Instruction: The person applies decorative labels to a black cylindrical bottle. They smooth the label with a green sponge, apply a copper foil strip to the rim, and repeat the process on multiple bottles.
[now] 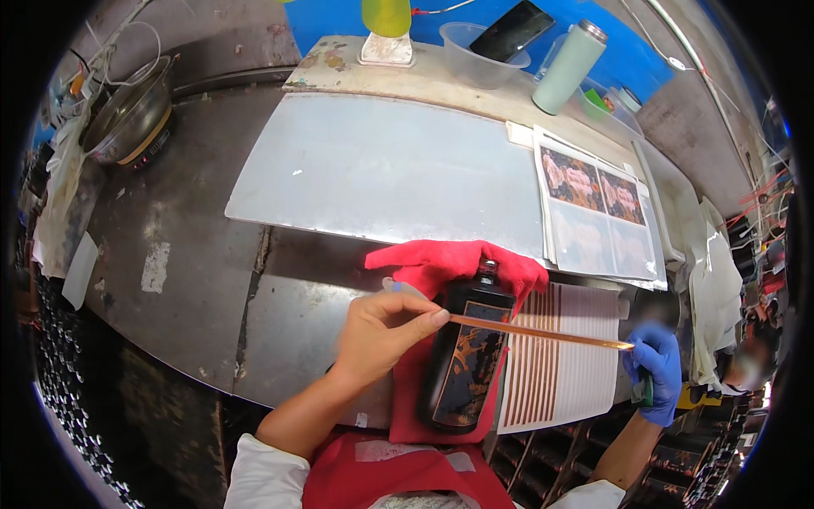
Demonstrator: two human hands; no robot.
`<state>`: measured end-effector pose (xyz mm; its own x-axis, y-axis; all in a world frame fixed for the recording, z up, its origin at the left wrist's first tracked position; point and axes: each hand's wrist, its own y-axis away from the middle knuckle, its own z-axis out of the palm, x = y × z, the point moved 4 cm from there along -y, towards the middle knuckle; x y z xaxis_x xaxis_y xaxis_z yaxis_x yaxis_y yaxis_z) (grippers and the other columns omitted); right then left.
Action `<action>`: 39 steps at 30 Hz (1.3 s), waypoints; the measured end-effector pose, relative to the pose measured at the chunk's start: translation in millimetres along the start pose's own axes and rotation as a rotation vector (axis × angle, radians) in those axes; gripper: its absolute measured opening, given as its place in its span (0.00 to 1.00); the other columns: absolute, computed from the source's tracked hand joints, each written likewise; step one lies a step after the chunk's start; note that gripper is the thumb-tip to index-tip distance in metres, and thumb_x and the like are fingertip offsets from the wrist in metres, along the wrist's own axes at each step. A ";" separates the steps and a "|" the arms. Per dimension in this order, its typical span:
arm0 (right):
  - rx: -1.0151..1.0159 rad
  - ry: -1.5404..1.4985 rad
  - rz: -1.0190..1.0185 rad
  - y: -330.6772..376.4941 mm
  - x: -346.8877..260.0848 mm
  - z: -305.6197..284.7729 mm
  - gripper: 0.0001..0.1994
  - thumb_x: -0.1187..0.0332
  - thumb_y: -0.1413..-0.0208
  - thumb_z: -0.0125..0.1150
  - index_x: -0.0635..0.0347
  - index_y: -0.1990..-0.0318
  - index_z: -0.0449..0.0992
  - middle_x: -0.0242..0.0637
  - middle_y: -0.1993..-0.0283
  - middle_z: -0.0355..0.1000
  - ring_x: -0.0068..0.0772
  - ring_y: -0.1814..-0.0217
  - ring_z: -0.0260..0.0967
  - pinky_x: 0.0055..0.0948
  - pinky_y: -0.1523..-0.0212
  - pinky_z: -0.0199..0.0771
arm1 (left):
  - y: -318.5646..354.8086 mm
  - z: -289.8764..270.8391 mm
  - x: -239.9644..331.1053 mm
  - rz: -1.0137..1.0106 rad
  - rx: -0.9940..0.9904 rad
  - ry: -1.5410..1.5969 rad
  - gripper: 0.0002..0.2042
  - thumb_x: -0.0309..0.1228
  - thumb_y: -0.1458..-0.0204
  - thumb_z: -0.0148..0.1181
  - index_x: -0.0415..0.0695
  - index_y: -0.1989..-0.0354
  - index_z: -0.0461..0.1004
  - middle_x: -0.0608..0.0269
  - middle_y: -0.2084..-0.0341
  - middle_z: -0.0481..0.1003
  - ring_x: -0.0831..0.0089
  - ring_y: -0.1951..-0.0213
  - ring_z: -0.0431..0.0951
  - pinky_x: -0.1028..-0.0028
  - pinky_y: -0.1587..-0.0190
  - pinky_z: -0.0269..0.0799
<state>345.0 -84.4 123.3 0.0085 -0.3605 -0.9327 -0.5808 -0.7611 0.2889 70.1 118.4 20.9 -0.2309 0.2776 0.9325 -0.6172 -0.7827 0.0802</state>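
Observation:
My left hand, bare, pinches one end of a thin copper-coloured strip between thumb and fingers. At the strip's other end, my right hand in a blue glove has its fingers closed round the tip. Something small and dark green shows in the gloved palm; I cannot make out what it is. The strip is stretched across, above a black bottle with a dark panel of orange-gold pattern. That bottle lies on a red cloth, its neck pointing away from me.
Right of the bottle lies a white sheet carrying several copper strips. Beyond it are printed pages and a pale metal plate. Farther back stand a green flask and a plastic tub. A metal pan sits far left.

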 end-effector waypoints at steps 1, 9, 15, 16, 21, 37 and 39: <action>0.018 -0.008 -0.026 -3.0 -1.0 -0.3 0.09 0.70 0.57 0.62 0.65 0.75 0.68 0.36 0.83 0.66 0.17 0.88 0.59 0.14 0.89 0.56 | -3.1 4.2 -3.6 0.012 0.041 0.065 0.04 0.23 0.53 0.62 0.36 0.70 0.77 0.67 0.76 0.74 0.83 0.74 0.71 0.83 0.71 0.65; 0.105 -0.014 -0.068 -23.5 6.6 -7.1 0.08 0.70 0.54 0.58 0.64 0.74 0.66 0.32 0.83 0.63 0.16 0.88 0.55 0.13 0.88 0.53 | -20.3 14.3 -19.0 -0.099 0.172 0.286 0.03 0.24 0.54 0.63 0.39 0.72 0.77 0.69 0.77 0.73 0.87 0.80 0.63 0.85 0.79 0.54; 0.091 -0.008 -0.052 -29.3 19.4 -11.8 0.09 0.68 0.52 0.57 0.62 0.73 0.65 0.30 0.85 0.60 0.16 0.91 0.51 0.14 0.89 0.48 | -21.2 16.5 -25.7 -0.141 0.231 0.352 0.04 0.23 0.56 0.64 0.41 0.72 0.76 0.70 0.78 0.72 0.87 0.81 0.63 0.86 0.79 0.54; 0.096 -0.009 -0.051 -29.5 20.7 -12.9 0.09 0.68 0.52 0.57 0.62 0.73 0.65 0.30 0.85 0.60 0.16 0.91 0.51 0.14 0.89 0.48 | -21.4 17.5 -26.2 -0.132 0.238 0.352 0.04 0.23 0.56 0.65 0.41 0.72 0.76 0.70 0.78 0.72 0.87 0.80 0.63 0.86 0.79 0.54; 0.103 -0.026 -0.043 -31.1 27.1 -15.9 0.09 0.67 0.52 0.57 0.62 0.73 0.65 0.30 0.86 0.60 0.16 0.91 0.51 0.14 0.89 0.48 | -22.2 20.3 -30.7 -0.121 0.263 0.375 0.05 0.22 0.56 0.65 0.43 0.73 0.75 0.71 0.78 0.72 0.88 0.80 0.64 0.86 0.78 0.55; 0.054 -0.097 -0.021 -29.1 38.4 -23.5 0.09 0.69 0.54 0.59 0.64 0.73 0.66 0.33 0.82 0.63 0.18 0.88 0.55 0.15 0.87 0.52 | -19.0 26.8 -40.2 -0.150 0.300 0.589 0.06 0.23 0.51 0.61 0.42 0.67 0.70 0.69 0.73 0.72 0.85 0.71 0.70 0.85 0.69 0.65; 0.046 -0.102 -0.019 -29.2 40.2 -23.7 0.09 0.69 0.54 0.60 0.64 0.73 0.66 0.33 0.82 0.63 0.18 0.88 0.55 0.15 0.87 0.52 | -19.6 30.1 -38.9 -0.124 0.282 0.569 0.07 0.22 0.51 0.61 0.42 0.67 0.69 0.68 0.73 0.72 0.84 0.71 0.70 0.84 0.68 0.67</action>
<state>381.6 -89.5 82.5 -0.0615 -0.2880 -0.9557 -0.6183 -0.7406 0.2629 113.8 106.2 -6.3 -0.5815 0.5663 0.5841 -0.4613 -0.8209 0.3367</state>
